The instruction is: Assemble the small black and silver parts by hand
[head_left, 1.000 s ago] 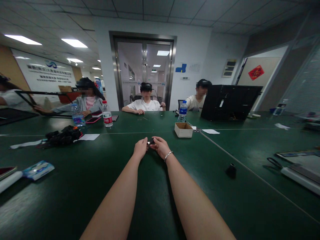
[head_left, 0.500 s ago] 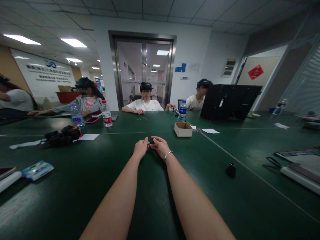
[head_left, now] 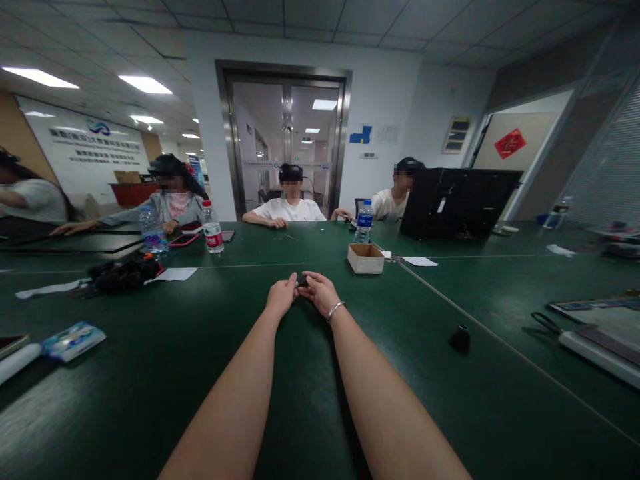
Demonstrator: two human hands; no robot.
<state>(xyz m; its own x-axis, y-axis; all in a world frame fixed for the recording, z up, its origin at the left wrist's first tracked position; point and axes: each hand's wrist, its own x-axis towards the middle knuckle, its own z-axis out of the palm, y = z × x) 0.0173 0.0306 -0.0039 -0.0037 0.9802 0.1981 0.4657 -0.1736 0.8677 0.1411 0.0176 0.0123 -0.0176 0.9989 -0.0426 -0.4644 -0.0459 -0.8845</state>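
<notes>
Both arms stretch forward over the dark green tabletop (head_left: 210, 373). Between my fingertips sits a small black object (head_left: 302, 281) with a lighter, metal-looking bit at its left end; it is too small and too covered to tell its kind. My left hand (head_left: 283, 295) pinches its left end with thumb and fingers. On the other side, my right hand (head_left: 320, 291), with a silver bracelet (head_left: 336, 311) at the wrist, grips it with fingers curled around. A black tapered piece (head_left: 460, 339) stands apart on the table to the right.
An open cardboard box (head_left: 365, 260) stands beyond my right hand, with a blue-labelled bottle (head_left: 364, 221) behind it. A black bundle (head_left: 123, 272), two more bottles and a tissue pack (head_left: 74, 341) lie left. A black monitor (head_left: 457, 203) stands back right. Several people sit across.
My hands stay in place, with the black object turned very slightly at most. At far left, a black flat panel near a co-worker now shows more of its surface on the table.
</notes>
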